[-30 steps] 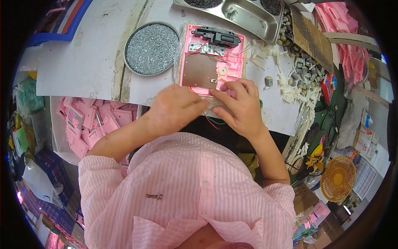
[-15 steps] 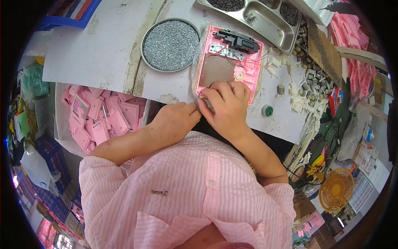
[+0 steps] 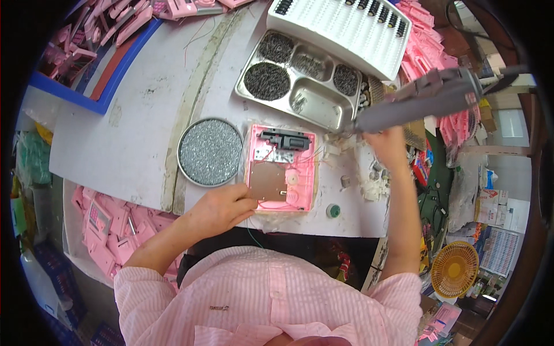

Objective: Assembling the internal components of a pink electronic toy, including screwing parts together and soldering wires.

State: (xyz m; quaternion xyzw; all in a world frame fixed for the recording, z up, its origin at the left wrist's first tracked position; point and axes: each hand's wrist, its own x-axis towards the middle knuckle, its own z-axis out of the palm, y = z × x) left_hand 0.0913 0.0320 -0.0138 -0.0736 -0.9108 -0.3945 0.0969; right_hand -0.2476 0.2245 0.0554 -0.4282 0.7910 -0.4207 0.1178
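A pink plastic casing point(image 3: 310, 173) lies on the table in front of me, with a brown board point(image 3: 268, 181), a black part point(image 3: 284, 139) and thin red wires inside. My left hand point(image 3: 222, 210) grips the casing's near left corner, its fingers bent at the edge and the board. Further right, my right hand point(image 3: 386, 145) is at the front end of a grey electric screwdriver point(image 3: 415, 109), which slants over the table. The tool's body covers most of those fingers; they appear closed around it.
Left of the casing stands a round dish of small silvery screws point(image 3: 210, 153). Beyond are a steel compartment tray point(image 3: 323, 106) with dark screws and a white rack point(image 3: 340, 34). A green-topped little pot point(image 3: 333, 210) sits near the front edge. Pink parts fill a bin point(image 3: 75, 230) at left.
My right hand has left the casing and moved right and away to the screwdriver, which has come in over the table. My left hand is now at the casing's corner. The view has shifted.
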